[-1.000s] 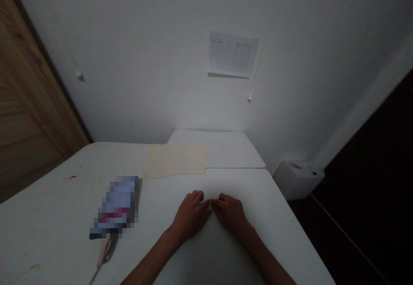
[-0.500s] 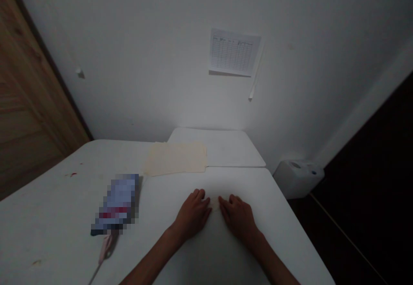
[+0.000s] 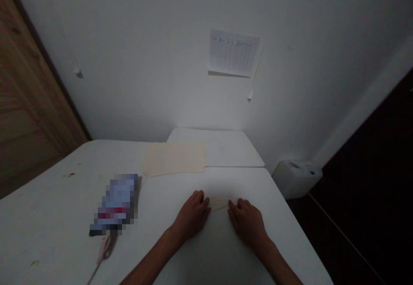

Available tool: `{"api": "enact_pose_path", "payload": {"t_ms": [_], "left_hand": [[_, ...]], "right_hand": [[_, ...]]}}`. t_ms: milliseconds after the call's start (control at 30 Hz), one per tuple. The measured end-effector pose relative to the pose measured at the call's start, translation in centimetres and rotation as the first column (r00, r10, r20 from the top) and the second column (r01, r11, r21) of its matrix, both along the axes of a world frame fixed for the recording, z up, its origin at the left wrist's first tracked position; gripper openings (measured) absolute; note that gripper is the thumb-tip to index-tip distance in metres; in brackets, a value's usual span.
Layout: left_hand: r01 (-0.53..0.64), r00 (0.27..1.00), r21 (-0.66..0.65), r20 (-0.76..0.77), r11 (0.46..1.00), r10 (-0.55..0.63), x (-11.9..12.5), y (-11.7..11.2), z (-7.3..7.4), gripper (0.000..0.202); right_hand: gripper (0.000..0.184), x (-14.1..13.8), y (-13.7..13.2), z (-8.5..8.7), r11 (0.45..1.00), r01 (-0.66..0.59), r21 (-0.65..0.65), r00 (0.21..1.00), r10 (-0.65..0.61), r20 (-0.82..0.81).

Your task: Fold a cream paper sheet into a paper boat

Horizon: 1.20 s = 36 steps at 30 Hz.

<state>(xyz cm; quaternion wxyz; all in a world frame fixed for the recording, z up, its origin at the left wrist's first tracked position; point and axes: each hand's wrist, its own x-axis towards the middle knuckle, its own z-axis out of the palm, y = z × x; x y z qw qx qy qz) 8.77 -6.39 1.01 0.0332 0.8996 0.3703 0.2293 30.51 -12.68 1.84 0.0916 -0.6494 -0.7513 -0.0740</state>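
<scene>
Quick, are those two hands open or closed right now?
Left hand: open, palm down, holding nothing.
Right hand: open, palm down, holding nothing.

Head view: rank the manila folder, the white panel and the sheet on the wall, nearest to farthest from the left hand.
1. Manila folder: on the table, ahead of the left hand.
2. White panel: at the table's far end, right of the folder.
3. Printed grid sheet: on the wall above the table.
</scene>
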Motion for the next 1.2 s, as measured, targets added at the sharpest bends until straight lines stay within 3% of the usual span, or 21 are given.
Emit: {"api": "enact_pose_path", "payload": {"t_ms": [133,333,600,767,1000,1200], "left_hand": [[-0.014,1.000,-0.005,-0.001,1.000,0.014,0.0,-0.2,0.0,0.014],[-0.038,0.997,0.055,-0.062,0.998,0.041,-0.1,-0.4,-0.7,0.016],[-0.061,0.978,0.049,-0.197,0.997,0.070,0.0,-0.8,-0.4,0.027],[-0.074,0.972,0.030,-0.222,0.997,0.079,0.1,-0.6,-0.3,0.040],[-0.075,0.972,0.044,-0.221,0.996,0.083,0.0,-0.7,-0.3,0.040],[-0.152,0.963,0.097,-0.209,0.984,0.169,-0.8,-1.4,0.1,0.031]], "right_hand": [[0.025,-1.0,0.7,0.2,0.999,0.001,0.041,0.997,0.002,-0.071],[0.024,-3.9,2.4,0.7,0.986,-0.166,0.025,0.969,0.168,-0.182],[0.026,-4.8,3.3,0.3,0.993,-0.120,-0.014,0.979,0.116,-0.164],[0.026,-4.4,3.2,0.3,0.988,-0.151,-0.011,0.981,0.149,-0.128],[0.026,-4.3,3.1,0.6,0.985,-0.168,-0.027,0.983,0.166,-0.073],[0.027,-4.5,2.9,0.4,0.993,-0.105,-0.051,0.992,0.101,-0.075]]}}
